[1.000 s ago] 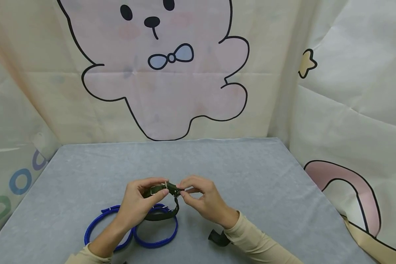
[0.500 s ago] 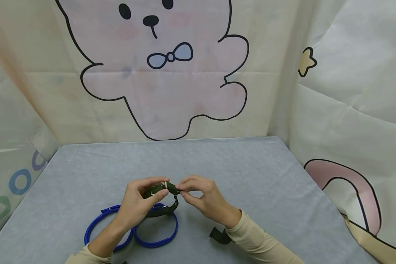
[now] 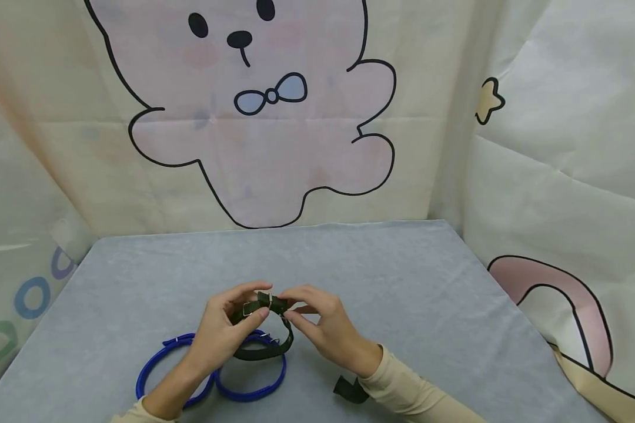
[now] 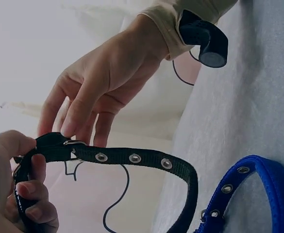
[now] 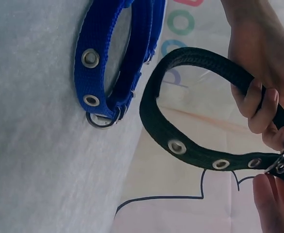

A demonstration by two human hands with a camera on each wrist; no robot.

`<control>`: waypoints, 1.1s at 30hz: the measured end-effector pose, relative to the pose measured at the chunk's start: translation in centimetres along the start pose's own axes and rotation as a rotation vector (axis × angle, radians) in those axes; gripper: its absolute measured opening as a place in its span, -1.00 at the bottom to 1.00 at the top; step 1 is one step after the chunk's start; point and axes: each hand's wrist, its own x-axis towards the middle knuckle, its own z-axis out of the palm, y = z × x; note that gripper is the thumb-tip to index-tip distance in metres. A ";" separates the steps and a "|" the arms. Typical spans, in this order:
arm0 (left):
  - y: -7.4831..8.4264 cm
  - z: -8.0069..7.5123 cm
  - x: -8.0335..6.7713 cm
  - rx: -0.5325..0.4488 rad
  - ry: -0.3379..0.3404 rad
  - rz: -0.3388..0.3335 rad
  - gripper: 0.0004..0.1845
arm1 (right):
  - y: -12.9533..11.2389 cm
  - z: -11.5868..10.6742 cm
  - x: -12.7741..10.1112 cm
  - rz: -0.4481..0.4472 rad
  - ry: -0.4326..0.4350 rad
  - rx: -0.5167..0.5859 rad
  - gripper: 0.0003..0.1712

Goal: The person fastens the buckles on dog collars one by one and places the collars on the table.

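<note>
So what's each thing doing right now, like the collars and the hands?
Dark green collar: held up off the table, bent in a loop, strap at the buckle.
Left hand: grips the dark green collar at the buckle.
Right hand: fingertips pinch the strap end by the buckle.
Blue collars: two, buckled in rings, lying flat on the table side by side.
Grey table cover: spread flat.

No words or numbers can be read anywhere. The cloth wall [image 3: 307,147] shows only drawings, and the collars carry no labels.
</note>
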 end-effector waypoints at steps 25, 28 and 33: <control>-0.1 0.9 -0.5 0.187 -0.014 -0.046 -0.90 | -0.3 0.5 0.0 0.155 -0.065 0.139 -0.71; 0.0 0.8 -0.4 0.182 0.003 -0.055 -0.92 | -0.3 0.5 0.1 0.124 -0.083 0.122 -0.73; 0.2 0.8 -0.2 0.183 -0.024 -0.036 -0.91 | -0.3 0.3 0.0 0.135 -0.077 0.144 -0.77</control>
